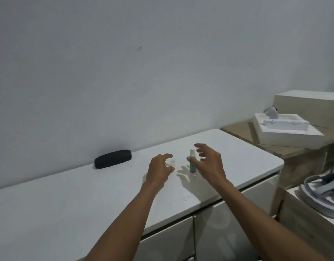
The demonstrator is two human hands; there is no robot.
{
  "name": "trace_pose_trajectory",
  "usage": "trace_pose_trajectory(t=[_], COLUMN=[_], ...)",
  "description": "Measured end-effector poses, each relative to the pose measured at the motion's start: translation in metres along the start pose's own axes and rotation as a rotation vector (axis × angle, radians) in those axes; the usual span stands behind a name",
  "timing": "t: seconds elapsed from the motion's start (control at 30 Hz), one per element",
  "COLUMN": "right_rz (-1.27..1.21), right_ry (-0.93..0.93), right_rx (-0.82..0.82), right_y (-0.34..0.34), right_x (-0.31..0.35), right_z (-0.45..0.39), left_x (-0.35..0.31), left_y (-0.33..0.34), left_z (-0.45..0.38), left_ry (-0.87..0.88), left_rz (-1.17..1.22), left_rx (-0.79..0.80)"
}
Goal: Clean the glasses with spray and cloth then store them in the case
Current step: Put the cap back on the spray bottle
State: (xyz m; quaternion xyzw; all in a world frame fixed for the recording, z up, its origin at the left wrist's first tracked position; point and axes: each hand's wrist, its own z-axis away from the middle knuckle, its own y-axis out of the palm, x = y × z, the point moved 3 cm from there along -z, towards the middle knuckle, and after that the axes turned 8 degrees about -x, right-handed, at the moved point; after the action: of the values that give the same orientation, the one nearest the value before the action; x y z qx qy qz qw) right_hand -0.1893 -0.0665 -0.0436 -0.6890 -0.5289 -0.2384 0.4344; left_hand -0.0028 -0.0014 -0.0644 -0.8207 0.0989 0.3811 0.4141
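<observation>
Closed black case (113,159) lies left of upright spray bottle (192,163).

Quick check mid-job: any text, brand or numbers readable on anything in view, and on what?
No text is readable.
Spray bottle: colourful label, too blurred to read.
Black glasses case: no visible marking.
White tray at right: no visible print.

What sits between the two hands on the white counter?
In the head view, a small spray bottle stands upright between the left hand and right hand, close by the right. A small clear cap lies by the left.
</observation>
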Motion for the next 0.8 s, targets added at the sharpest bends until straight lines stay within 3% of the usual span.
trace_pose_trajectory(t=[0.33,0.5,0.63,0.8], right_rz=[-0.096,-0.118,-0.146,-0.154], right_ry=[0.113,0.111,0.134,0.150], right_rx=[0.037,0.034,0.042,0.051], right_y=[0.020,0.020,0.020,0.020], right_x=[-0.026,-0.027,-0.029,-0.027], right_z=[0.011,0.011,0.011,0.011], left_x=[-0.003,-0.014,-0.041,-0.066], left_y=[0.018,0.012,-0.004,-0.011], left_z=[-0.011,-0.010,-0.019,-0.018], left_ry=[-0.016,-0.106,-0.016,0.047], left_rz=[-0.015,0.377,0.560,0.615], left_rx=[-0.018,-0.047,-0.093,-0.005])
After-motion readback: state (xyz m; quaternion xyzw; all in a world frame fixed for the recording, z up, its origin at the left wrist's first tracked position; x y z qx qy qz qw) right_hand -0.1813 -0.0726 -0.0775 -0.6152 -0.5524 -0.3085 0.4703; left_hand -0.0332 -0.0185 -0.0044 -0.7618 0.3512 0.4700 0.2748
